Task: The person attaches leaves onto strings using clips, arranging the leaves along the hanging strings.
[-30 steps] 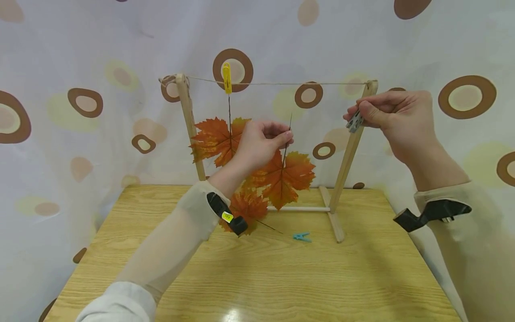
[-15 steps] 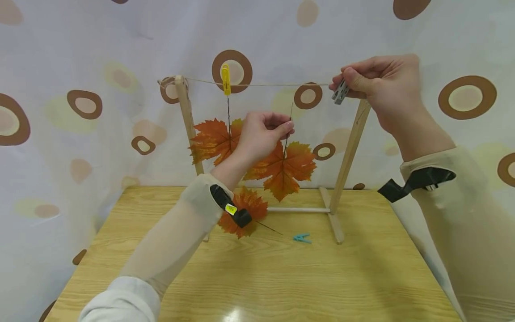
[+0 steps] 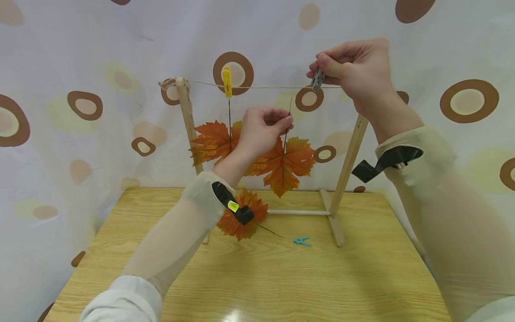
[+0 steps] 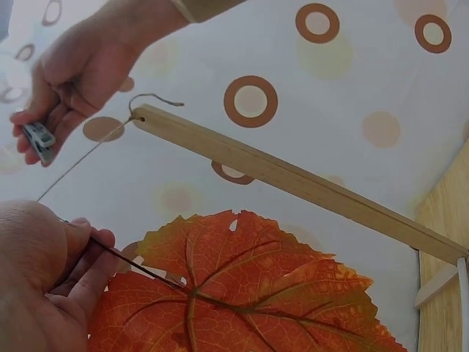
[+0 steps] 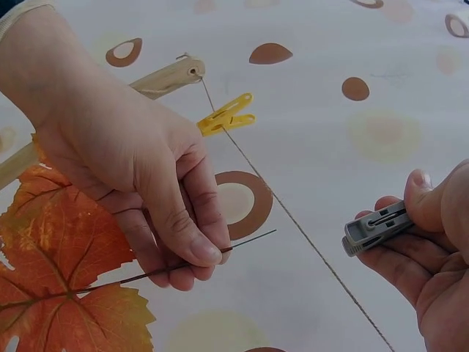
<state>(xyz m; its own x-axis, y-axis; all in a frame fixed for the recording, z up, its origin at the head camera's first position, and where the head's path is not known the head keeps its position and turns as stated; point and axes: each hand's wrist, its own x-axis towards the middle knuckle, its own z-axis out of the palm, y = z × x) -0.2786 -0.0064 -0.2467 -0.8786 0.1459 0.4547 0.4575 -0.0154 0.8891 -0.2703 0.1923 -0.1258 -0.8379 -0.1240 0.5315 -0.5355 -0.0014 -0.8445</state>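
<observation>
My left hand pinches the dark stem of an orange maple leaf, the tip sticking up past the fingers, just below the string. Up at the string's height, my right hand grips a grey clothespin between thumb and fingers. In the right wrist view that clothespin lies beside the string, its jaws closed. Farther left, a yellow clothespin on the string holds a second orange leaf by its stem; my left hand partly covers this leaf.
The string runs between two wooden posts of a stand joined by a white rod. A third leaf and a blue clothespin lie on the wooden table. A patterned cloth hangs behind.
My right hand has risen and moved left with the grey clothespin, from near the right post to the string. My left hand has lifted the leaf slightly.
</observation>
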